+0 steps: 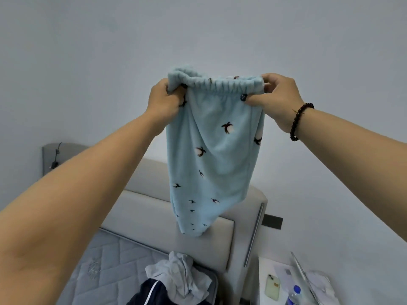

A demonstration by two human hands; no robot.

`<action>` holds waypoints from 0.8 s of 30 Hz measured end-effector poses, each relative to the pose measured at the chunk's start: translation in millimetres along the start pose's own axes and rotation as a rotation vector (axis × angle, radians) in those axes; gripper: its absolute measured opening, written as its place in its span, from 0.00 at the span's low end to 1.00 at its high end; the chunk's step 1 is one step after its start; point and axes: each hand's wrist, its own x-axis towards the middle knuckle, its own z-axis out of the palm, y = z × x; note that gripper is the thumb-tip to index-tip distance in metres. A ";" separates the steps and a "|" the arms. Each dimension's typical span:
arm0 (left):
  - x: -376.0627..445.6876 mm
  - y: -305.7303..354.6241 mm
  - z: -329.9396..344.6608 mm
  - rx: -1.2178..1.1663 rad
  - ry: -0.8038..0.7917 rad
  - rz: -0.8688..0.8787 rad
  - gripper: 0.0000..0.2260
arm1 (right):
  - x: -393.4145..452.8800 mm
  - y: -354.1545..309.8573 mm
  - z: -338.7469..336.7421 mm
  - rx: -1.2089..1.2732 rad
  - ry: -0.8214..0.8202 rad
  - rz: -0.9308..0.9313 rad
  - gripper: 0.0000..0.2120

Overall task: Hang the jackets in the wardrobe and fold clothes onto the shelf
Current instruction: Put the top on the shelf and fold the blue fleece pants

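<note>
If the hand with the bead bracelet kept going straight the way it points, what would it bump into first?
The right hand points across toward the left hand, so it would likely bunch up the blue fleece pants waistband, then meet that hand. Depth is hard to judge.

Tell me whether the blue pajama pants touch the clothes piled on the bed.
Apart. The head view shows the blue pajama pants hanging with their hem clear above the clothes pile.

You hold pale blue trousers point(217, 150) of soft, matt fleece with a ruched elastic waistband; your right wrist carries a bracelet point(300, 119) of glossy dark beads; the mattress point(114, 258) is quilted matt cloth; the headboard point(158, 234) looks smooth and padded, edged by a brushed metal strip point(253, 236); the bottle point(294, 296) is clear plastic.
</note>
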 end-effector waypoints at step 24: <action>-476.2 -259.9 -168.2 -0.094 -0.435 -0.537 0.33 | -524.0 191.2 192.5 0.037 -0.016 0.388 0.20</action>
